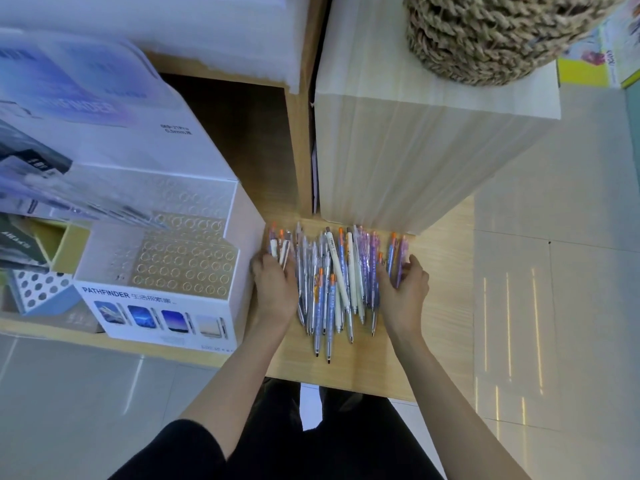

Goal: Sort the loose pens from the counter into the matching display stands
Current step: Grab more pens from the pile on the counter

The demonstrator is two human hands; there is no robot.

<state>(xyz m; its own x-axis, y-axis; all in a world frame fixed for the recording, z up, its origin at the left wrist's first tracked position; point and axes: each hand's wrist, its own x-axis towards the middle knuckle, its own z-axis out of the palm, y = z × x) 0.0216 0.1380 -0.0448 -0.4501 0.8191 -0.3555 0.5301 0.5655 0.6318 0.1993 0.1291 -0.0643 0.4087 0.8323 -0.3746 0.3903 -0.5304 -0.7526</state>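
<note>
Leftmost, a small stand (38,285) with plain round holes shows only partly; next, at nine o'clock from the pile, a white display stand (162,306) reads "PATHFINDER" and Chinese characters above four printed pen pictures; its back card bears "0.5mm".

One left hand (273,289) lies at the pile's left edge, fingers bent down among the pens; whether they grip any, I cannot tell.

The loose pens (332,282) lie heaped on the wooden counter (443,306), too overlapped to count; several have orange caps.

One right hand (403,292) presses nearly straight fingers against the pile's right side.

At one o'clock, one woven basket (485,36) sits on a white box (415,150).
</note>
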